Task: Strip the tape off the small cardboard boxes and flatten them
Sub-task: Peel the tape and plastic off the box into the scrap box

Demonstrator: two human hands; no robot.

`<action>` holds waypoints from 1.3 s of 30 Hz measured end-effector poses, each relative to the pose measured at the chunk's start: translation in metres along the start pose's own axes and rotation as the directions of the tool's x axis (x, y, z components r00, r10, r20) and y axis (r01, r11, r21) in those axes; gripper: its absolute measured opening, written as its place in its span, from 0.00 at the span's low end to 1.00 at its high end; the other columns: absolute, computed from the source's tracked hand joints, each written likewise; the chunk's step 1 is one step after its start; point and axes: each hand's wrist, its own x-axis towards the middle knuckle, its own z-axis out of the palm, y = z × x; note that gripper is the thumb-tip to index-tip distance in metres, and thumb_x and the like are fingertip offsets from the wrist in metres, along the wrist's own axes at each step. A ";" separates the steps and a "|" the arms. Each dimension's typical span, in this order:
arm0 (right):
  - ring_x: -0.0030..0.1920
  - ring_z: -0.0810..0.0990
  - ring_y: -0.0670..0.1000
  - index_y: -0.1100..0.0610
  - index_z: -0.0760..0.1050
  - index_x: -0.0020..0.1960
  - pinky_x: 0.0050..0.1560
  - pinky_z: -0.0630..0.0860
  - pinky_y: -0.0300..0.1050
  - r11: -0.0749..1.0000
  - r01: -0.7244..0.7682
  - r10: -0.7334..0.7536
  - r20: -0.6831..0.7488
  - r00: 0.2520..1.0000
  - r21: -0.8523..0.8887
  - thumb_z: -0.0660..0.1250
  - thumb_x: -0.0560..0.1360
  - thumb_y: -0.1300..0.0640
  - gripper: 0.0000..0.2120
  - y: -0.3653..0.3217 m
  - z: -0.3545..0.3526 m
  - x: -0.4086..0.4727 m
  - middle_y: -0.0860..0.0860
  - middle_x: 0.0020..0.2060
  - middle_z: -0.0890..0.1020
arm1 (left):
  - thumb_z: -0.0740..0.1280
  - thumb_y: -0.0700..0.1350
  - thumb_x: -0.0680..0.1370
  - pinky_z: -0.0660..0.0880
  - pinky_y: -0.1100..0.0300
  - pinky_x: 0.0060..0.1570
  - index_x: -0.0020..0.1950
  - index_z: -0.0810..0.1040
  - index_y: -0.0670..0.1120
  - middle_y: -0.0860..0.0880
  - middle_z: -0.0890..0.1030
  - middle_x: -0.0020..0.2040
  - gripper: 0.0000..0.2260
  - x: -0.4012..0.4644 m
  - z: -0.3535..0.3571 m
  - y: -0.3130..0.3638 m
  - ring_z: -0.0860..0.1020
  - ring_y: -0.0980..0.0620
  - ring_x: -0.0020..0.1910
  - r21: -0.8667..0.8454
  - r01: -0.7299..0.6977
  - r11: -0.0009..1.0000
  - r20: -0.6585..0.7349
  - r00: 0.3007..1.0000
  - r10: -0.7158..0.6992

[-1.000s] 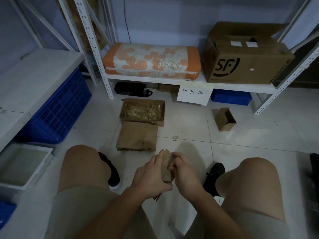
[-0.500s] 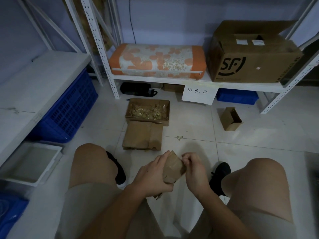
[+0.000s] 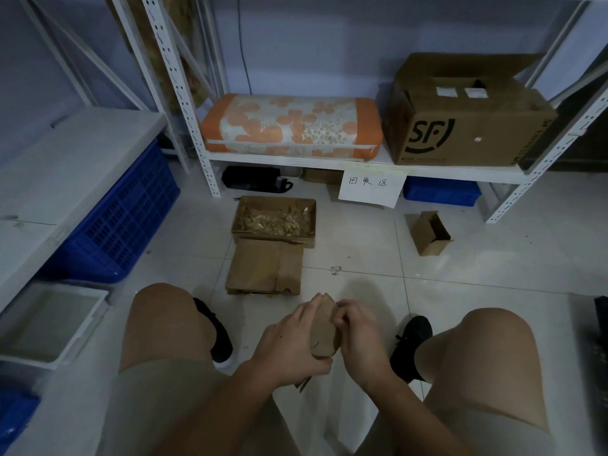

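My right hand (image 3: 357,337) has closed back onto the small box (image 3: 324,327) my left hand (image 3: 289,343) grips, pinching its top edge for tape.

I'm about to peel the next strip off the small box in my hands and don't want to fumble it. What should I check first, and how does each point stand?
1. Left hand grips the small box: ok, fingers wrapped round it.
2. Right hand has a grip on the tape: cannot tell, its fingertips pinch at the box's upper edge but no tape shows.
3. Box held clear of the floor: ok, it is up between the knees.
4. Scrap box for stripped tape within view: ok, open on the floor ahead.
5. Flattened cardboard pile ready: ok, lying just before the scrap box.
6. Another box waiting: ok, open small carton to the right.
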 end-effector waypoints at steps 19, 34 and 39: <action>0.55 0.70 0.29 0.51 0.82 0.50 0.52 0.68 0.25 0.937 0.321 -0.311 0.092 0.946 -0.135 0.73 0.74 0.63 0.08 -0.010 -0.007 -0.003 0.33 0.52 0.75 | 0.69 0.66 0.70 0.75 0.50 0.61 0.81 0.42 0.65 0.56 0.64 0.72 0.47 0.008 0.014 -0.005 0.74 0.51 0.66 0.001 0.080 0.997 -0.051 0.995 -0.080; 0.61 0.71 0.40 0.51 0.83 0.48 0.57 0.70 0.31 0.980 0.190 -0.180 0.133 0.975 -0.066 0.72 0.77 0.58 0.03 -0.002 -0.004 -0.003 0.38 0.60 0.76 | 0.70 0.66 0.69 0.75 0.52 0.56 0.79 0.47 0.67 0.56 0.67 0.68 0.45 0.009 0.019 -0.005 0.76 0.51 0.63 0.051 0.063 0.997 -0.057 0.997 -0.060; 0.52 0.75 0.46 0.50 0.78 0.56 0.52 0.77 0.43 0.994 0.057 -0.044 0.132 0.990 -0.098 0.74 0.71 0.57 0.14 -0.004 -0.002 -0.002 0.43 0.51 0.76 | 0.71 0.65 0.68 0.75 0.51 0.56 0.79 0.47 0.66 0.56 0.67 0.69 0.46 0.010 0.022 -0.004 0.76 0.50 0.64 0.077 0.065 0.995 -0.043 0.997 -0.061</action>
